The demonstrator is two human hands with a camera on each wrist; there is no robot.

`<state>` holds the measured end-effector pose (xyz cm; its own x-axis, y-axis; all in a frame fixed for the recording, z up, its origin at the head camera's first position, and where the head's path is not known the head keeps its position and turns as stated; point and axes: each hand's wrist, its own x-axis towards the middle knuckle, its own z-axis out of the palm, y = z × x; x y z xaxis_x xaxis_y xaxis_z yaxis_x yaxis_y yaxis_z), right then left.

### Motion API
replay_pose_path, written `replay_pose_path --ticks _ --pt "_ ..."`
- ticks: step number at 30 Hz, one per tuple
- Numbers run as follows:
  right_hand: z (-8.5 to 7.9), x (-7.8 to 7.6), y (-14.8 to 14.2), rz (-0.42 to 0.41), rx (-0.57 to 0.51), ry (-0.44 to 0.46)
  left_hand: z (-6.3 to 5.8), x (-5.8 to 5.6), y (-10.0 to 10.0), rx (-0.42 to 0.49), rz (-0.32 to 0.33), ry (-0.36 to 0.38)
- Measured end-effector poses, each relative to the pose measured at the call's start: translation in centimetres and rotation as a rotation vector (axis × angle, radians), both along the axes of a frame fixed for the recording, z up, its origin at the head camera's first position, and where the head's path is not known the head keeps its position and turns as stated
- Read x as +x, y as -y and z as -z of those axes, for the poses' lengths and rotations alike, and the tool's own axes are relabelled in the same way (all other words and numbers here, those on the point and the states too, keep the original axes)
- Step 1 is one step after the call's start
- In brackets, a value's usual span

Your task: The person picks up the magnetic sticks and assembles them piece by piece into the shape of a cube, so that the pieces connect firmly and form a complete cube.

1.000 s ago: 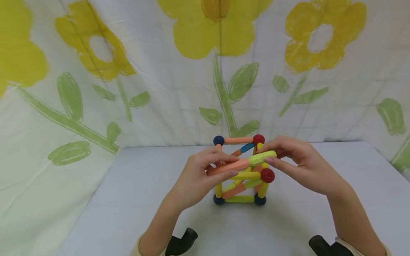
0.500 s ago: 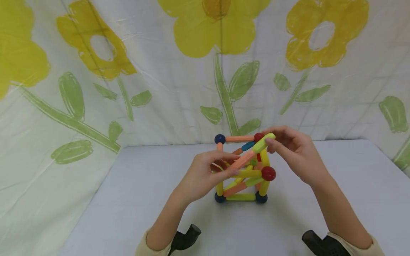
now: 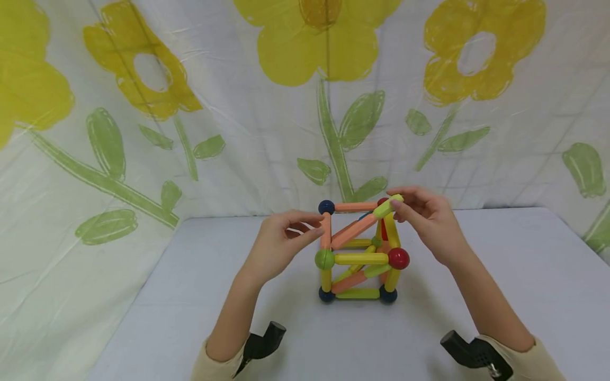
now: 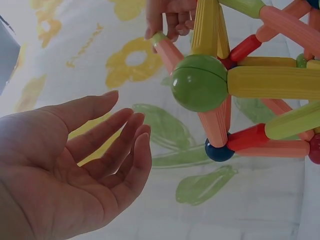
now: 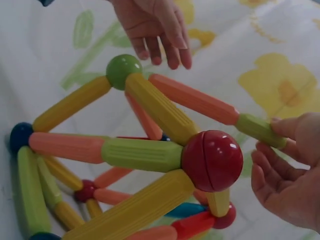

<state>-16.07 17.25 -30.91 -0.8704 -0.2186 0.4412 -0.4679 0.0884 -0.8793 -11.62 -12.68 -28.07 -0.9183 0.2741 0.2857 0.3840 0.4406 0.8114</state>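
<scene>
A cube-like frame of magnetic building rods and balls stands on the table, with a green ball [image 3: 325, 259] and a red ball [image 3: 398, 258] at its near upper corners. My right hand [image 3: 429, 222] pinches the lime end of a long coral-and-lime rod [image 5: 195, 98] between thumb and fingers. That rod slants over the top of the frame, its coral end at the green ball; whether they touch I cannot tell. Left of the frame is my left hand [image 4: 80, 160], fingers loosely bent, holding nothing and apart from the green ball.
The frame's lower corners have dark blue balls [image 3: 326, 294] resting on the white table [image 3: 200, 307]. Behind it hangs a white cloth [image 3: 248, 148] printed with yellow flowers. Black wrist cameras [image 3: 262, 344] sit on both sleeves.
My left hand has let go of the coral end and drawn back to the left, uncovering the green ball. The rod's lime end, in my right hand, has risen, so it slants more steeply.
</scene>
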Motion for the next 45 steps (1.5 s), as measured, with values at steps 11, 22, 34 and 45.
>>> replay_pose_path --ticks 11,22,34,45 --pt "1.2 -0.6 0.9 0.088 0.062 0.064 2.0 -1.6 -0.9 -0.007 0.045 0.045" --pt "2.6 -1.7 0.9 0.201 0.219 -0.057 3.0 -1.8 -2.9 -0.059 0.059 0.056" --pt "3.5 -2.4 0.2 0.222 0.282 0.050 3.1 -1.6 -3.2 -0.063 0.032 0.068" --pt "3.7 -2.9 0.9 0.173 0.082 0.332 2.9 -1.3 -3.3 -0.074 0.026 0.071"
